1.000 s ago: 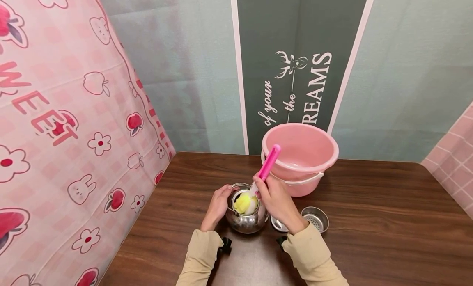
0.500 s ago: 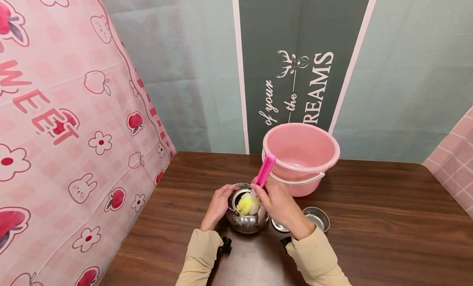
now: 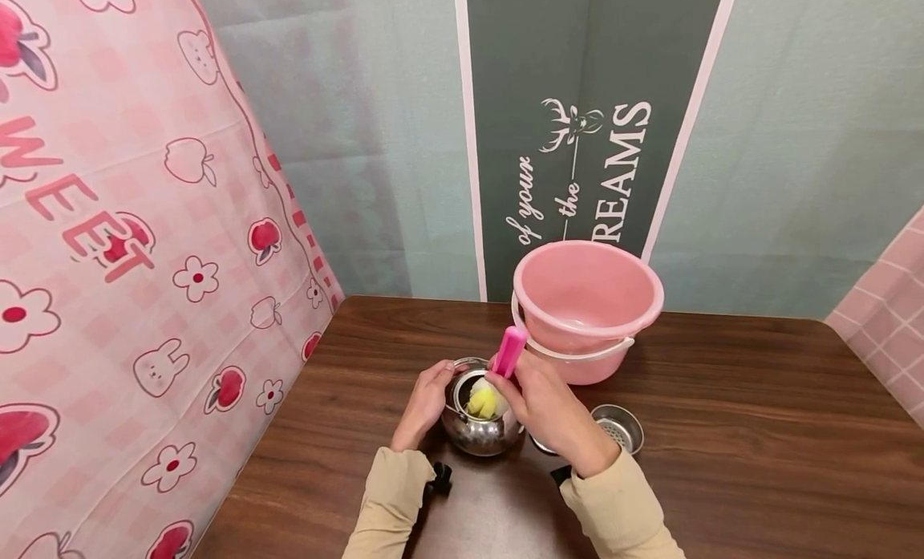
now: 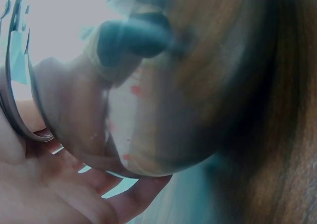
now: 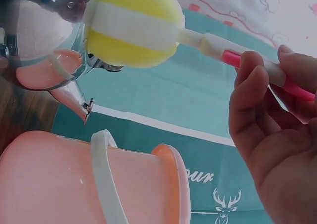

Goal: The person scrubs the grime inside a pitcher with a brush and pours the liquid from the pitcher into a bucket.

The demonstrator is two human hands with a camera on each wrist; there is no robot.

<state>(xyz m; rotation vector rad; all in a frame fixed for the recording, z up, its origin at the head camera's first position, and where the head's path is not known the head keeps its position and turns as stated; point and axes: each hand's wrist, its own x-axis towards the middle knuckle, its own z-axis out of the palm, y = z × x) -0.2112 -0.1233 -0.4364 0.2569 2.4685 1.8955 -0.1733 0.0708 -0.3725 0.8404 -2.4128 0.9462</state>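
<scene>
A round stainless steel teapot (image 3: pixel 480 439) stands on the table, its mouth facing up. My left hand (image 3: pixel 424 400) holds it by the left side; in the left wrist view, the curled fingers (image 4: pixel 141 196) lie against its shiny belly. With my right hand (image 3: pixel 552 407) I grip the pink and white handle of a sponge brush (image 5: pixel 136 28). Its yellow and white sponge head sits at the teapot's mouth, and how far it reaches inside cannot be made out. The right wrist view shows the teapot's spout (image 5: pixel 73 101) on the bucket's side.
Behind the teapot, to the right, stands a pink bucket (image 3: pixel 653 294) with a white handle (image 3: pixel 577 355). A metal strainer (image 3: pixel 626 421) lies right of my right wrist. Another metal piece beside it is mostly hidden under that hand. The wooden table (image 3: pixel 758 431) extends right.
The pink handle's end has come down and toward me, and the sponge head has turned at the teapot's mouth. My right hand has shifted slightly. The left hand and teapot stay put.
</scene>
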